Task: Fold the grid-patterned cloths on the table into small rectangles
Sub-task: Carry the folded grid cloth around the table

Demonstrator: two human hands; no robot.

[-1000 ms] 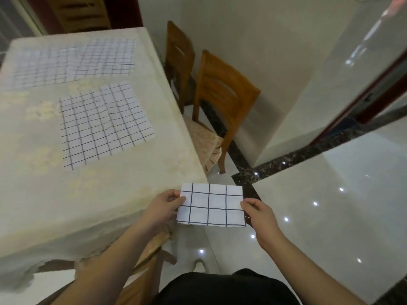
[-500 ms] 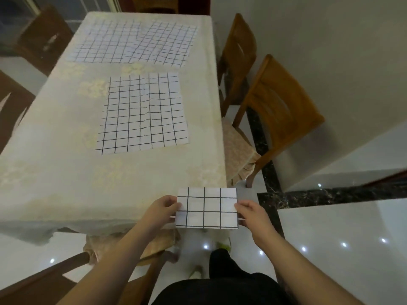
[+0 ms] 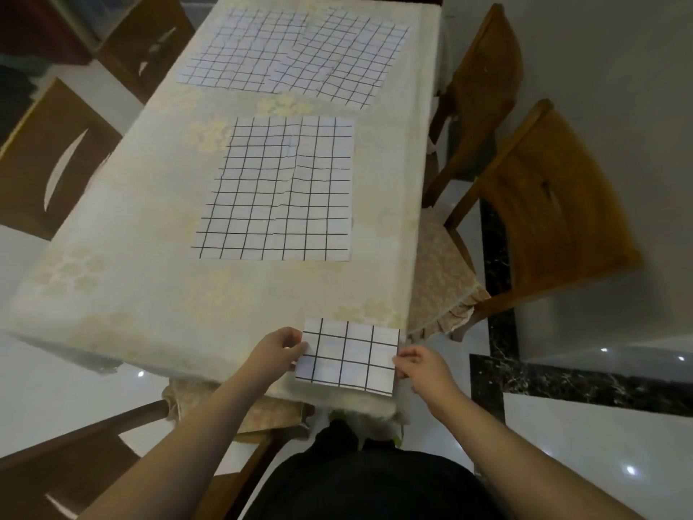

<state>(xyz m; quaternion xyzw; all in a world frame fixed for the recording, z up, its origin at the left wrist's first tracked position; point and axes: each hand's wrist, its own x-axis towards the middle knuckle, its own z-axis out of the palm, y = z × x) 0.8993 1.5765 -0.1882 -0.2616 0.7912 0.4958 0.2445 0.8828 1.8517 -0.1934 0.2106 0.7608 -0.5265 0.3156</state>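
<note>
- Folded grid cloth, a small rectangle, now sits over the near right corner of the table; a second ago I held it out past that corner, above the floor.
- My left hand pinches its left edge, thumb on top and fingers curled under.
- My right hand pinches its right edge near the lower corner, fingers curled.
- Both grips are as they were a second ago, the hands apart with the cloth between them.
- Whether the cloth touches the tablecloth I cannot tell.
- An open grid cloth lies flat mid-table; it was up to my left before and is now straight ahead.
- Two more open grid cloths overlap at the far end.
- Wooden chairs stand along the right side, well apart from my hands.
</note>
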